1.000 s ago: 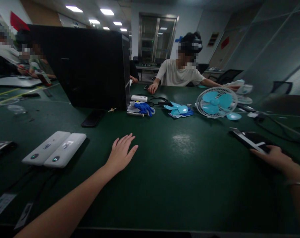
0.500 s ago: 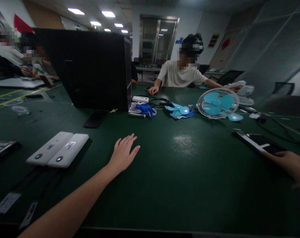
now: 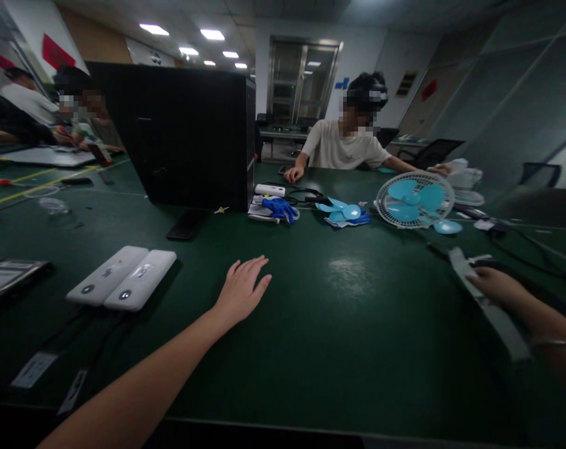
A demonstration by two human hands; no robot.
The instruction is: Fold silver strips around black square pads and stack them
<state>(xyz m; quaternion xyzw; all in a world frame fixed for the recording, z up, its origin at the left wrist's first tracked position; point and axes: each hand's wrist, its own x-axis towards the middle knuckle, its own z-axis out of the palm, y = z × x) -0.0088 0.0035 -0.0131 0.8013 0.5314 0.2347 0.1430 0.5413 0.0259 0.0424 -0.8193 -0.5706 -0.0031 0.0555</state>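
My left hand (image 3: 243, 290) rests palm down on the green table (image 3: 339, 355), fingers extended and holding nothing. At the right, my right hand (image 3: 498, 285) grips a long, thin part with a grey edge (image 3: 505, 324), tilted up on its side. Its dark face is partly hidden behind my hand and blurred, so its exact kind is unclear. Forward of my left hand lie a dark phone (image 3: 187, 224) and a small key (image 3: 221, 210).
A large black computer case (image 3: 184, 137) stands ahead. Two white power banks (image 3: 140, 279) with cables lie left. Across the table are blue gloves (image 3: 281, 208), loose fan blades (image 3: 341, 212) and a blue-bladed fan (image 3: 411, 201). A co-worker (image 3: 348, 140) sits opposite.
My right hand has moved left and tipped the grey-edged part onto its side. My left hand stays flat on the table. The view has shifted slightly.
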